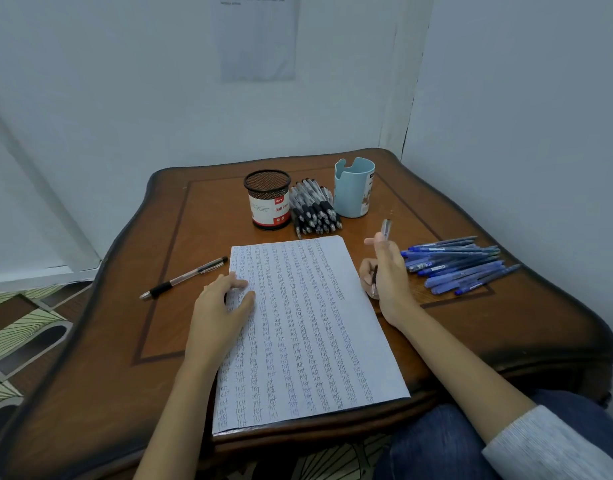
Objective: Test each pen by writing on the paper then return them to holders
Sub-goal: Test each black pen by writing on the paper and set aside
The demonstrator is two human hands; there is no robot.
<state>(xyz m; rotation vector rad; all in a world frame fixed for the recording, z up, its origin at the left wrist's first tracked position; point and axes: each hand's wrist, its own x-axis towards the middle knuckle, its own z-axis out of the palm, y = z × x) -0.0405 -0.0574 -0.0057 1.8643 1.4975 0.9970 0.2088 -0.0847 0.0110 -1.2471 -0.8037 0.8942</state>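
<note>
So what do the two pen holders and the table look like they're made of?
Round black mesh pen holder: looks like wire metal, matt; the wall is see-through netting above a red and white label.
Light blue cylindrical pen holder: probably plastic, smooth and opaque, with a notched rim.
Brown table: seems varnished wood, with a dark border line and a soft sheen.

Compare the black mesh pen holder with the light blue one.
The mesh holder is black wire with a red and white label; the blue holder is smooth and solid. The mesh holder's rim is even; the blue holder's rim has a notch. The mesh holder stands left of the black pens, the blue holder right. Both stand upright.
</note>
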